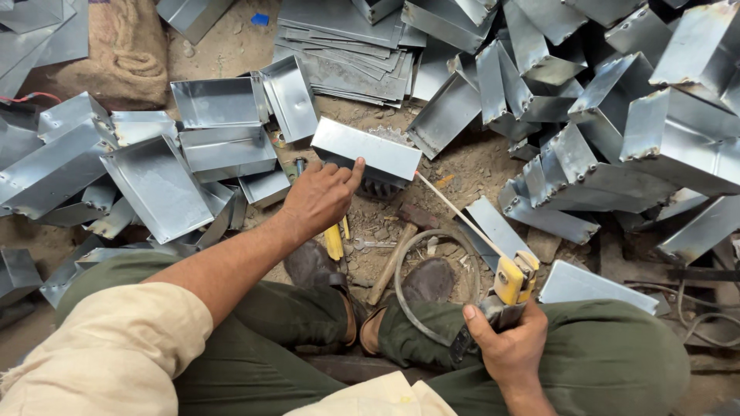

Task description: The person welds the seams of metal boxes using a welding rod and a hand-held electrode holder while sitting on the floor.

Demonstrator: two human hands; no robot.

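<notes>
My left hand (320, 196) reaches forward and rests its fingers on a grey sheet-metal box (366, 150) that sits tilted on the dirt floor between my knees. My right hand (505, 347) is closed around a yellow welding electrode holder (512, 281) above my right knee. A thin rod (455, 208) runs from the holder up to the box's right edge. A grey cable (408, 289) loops from the holder over my shoes.
Piles of similar metal boxes (609, 115) lie to the right and trays (158, 185) to the left. Flat sheets (347, 46) are stacked ahead. A wooden-handled hammer (393, 258) and a yellow-handled tool (334, 243) lie by my feet.
</notes>
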